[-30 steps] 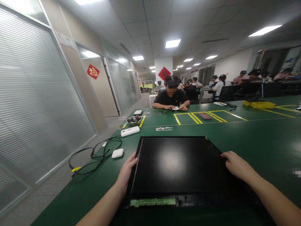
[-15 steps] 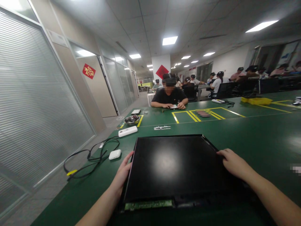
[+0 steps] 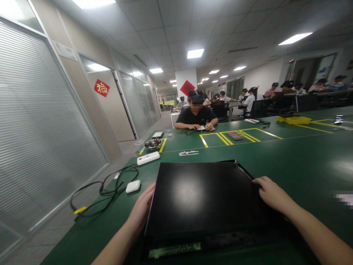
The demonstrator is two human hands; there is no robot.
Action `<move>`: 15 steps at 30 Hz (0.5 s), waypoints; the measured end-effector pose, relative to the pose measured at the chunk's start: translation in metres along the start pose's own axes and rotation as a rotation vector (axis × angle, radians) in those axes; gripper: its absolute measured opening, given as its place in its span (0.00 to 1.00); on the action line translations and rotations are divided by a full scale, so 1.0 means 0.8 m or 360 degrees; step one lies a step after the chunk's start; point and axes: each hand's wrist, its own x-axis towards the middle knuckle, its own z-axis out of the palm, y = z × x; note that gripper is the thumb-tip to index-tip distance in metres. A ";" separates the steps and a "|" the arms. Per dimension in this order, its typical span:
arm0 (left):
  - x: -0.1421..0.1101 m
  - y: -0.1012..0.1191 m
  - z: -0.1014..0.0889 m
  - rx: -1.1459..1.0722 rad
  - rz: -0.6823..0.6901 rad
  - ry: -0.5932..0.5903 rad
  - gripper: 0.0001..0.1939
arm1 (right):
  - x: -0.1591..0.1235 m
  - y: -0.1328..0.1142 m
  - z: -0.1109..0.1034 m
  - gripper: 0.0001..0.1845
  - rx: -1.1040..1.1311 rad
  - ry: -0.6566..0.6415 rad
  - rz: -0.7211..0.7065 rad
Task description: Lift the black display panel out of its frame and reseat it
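In front of me is a black LCD panel (image 3: 209, 195) with light glaring off its face. Its left side stands raised above a black frame (image 3: 244, 171), whose rim shows at the far right corner and along the right. My left hand (image 3: 143, 202) grips the panel's left edge, fingertips hidden behind it. On the right, my right hand (image 3: 270, 189) is closed on the frame's edge, thumb on top and the other fingers mostly out of sight. Along the near side runs a green circuit board strip (image 3: 175, 250).
Left of the panel are a white square case (image 3: 132, 186), black cables (image 3: 103, 195) and a white power strip-like device (image 3: 148, 158). Farther off are a metal bowl (image 3: 153, 144), small white pieces (image 3: 188, 152) and a yellow tray (image 3: 294, 120). A person (image 3: 196, 116) sits opposite.
The panel's left side has risen out of the frame, covering the frame's left rim and much of its far rim. My left hand's fingers have slipped farther behind the panel edge. The view shifted slightly.
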 end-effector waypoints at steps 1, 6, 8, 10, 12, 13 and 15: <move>-0.001 0.001 0.001 -0.0114 -0.0060 -0.0072 0.27 | 0.000 0.001 0.001 0.26 0.0001 0.0009 -0.0005; -0.002 -0.011 -0.005 -0.0291 -0.0010 -0.0212 0.36 | 0.002 0.006 0.004 0.24 0.0071 0.0039 -0.0026; -0.003 -0.016 -0.009 -0.0252 0.0053 -0.0218 0.40 | 0.003 0.007 0.004 0.23 0.0101 0.0075 -0.0023; -0.005 -0.020 -0.012 -0.0287 0.0073 -0.0237 0.43 | 0.006 0.007 0.003 0.24 0.0175 0.0124 0.0007; -0.005 -0.023 -0.014 -0.0380 0.0067 -0.0258 0.45 | 0.009 0.008 0.000 0.25 0.0334 0.0117 0.0078; -0.004 -0.024 -0.015 -0.0435 0.0066 -0.0257 0.45 | 0.010 0.008 -0.003 0.25 0.0450 0.0100 0.0125; 0.002 -0.026 -0.017 -0.0532 0.0070 -0.0225 0.48 | 0.009 0.006 -0.010 0.23 0.0703 0.0115 0.0205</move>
